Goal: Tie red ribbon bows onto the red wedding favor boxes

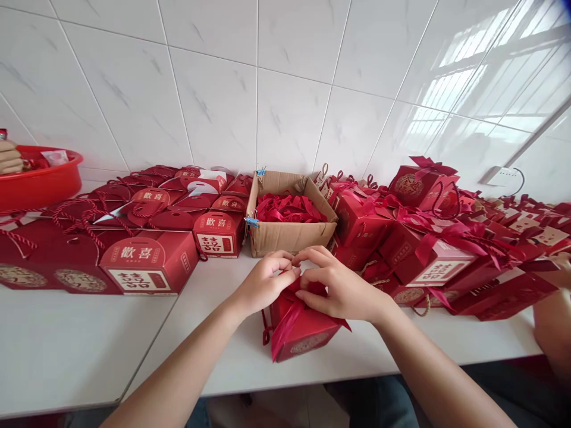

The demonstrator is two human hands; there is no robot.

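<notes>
A small red gift box [307, 336] stands on the white table [80, 351] right in front of me. A red ribbon [285, 324] hangs over its top and down its front. My left hand [265, 280] and my right hand [336, 285] meet above the box top, fingers curled and pinched on the ribbon where it crosses the lid. Both hands cover most of the box top.
An open cardboard box [289, 235] full of red ribbons stands just behind my hands. Several red boxes without ribbons [151, 261] lie at the left, several ribboned ones [437, 261] at the right. A red basin [35, 178] sits far left. Another person's arm [553, 321] shows at the right edge.
</notes>
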